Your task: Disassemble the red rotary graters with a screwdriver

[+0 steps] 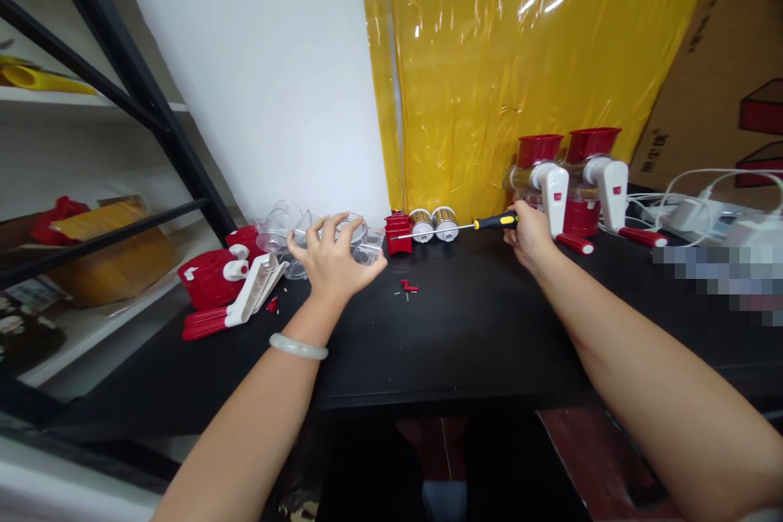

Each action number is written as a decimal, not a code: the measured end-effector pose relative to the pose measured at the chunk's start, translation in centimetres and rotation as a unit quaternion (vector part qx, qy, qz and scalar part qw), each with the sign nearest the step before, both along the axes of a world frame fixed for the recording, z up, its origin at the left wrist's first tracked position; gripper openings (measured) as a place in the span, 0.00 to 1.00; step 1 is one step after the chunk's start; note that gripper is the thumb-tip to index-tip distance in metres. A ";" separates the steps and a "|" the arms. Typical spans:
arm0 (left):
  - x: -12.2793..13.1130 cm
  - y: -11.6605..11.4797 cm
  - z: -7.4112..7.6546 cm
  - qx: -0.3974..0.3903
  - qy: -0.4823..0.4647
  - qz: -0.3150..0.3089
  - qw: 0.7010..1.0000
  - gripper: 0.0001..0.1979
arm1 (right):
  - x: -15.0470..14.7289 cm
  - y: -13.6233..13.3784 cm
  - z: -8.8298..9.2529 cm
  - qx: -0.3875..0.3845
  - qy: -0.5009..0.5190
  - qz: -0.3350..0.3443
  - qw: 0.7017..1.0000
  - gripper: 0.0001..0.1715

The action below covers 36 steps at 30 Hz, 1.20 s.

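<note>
My right hand (528, 233) is closed round the black and yellow handle of a screwdriver (494, 222). Its long metal shaft points left, with the tip in front of a red plastic hopper (399, 233). Curled over a clear plastic grater housing (365, 249), my left hand (333, 253) grips it from above and hides part of it. More clear plastic housings (275, 232) lie just behind and left of that hand. Two metal grater drums (445, 223) stand right of the red hopper. Small red parts and screws (409, 287) are scattered on the black table (453, 342).
Two assembled rotary graters (596, 188) stand at the back right, beside white chargers and cables (697, 212). Red bases (211, 279) and white cranks with red handles (245, 302) lie at the left. A black-framed shelf (177, 163) borders the table's left side.
</note>
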<state>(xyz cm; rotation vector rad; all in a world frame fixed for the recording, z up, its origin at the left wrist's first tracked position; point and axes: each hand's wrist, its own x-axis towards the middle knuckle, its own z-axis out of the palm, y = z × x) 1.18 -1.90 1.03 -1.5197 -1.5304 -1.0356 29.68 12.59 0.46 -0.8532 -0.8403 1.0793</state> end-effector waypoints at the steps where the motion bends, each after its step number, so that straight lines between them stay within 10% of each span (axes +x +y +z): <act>1: 0.0 0.0 0.0 0.000 -0.003 0.001 1.000 0.27 | -0.1 -0.1 0.0 0.004 0.001 0.001 1.000 0.13; 36: 0.2 -0.3 0.2 0.009 -0.043 0.023 0.999 0.29 | -1.6 -1.3 -0.7 -0.023 0.038 0.055 0.997 0.15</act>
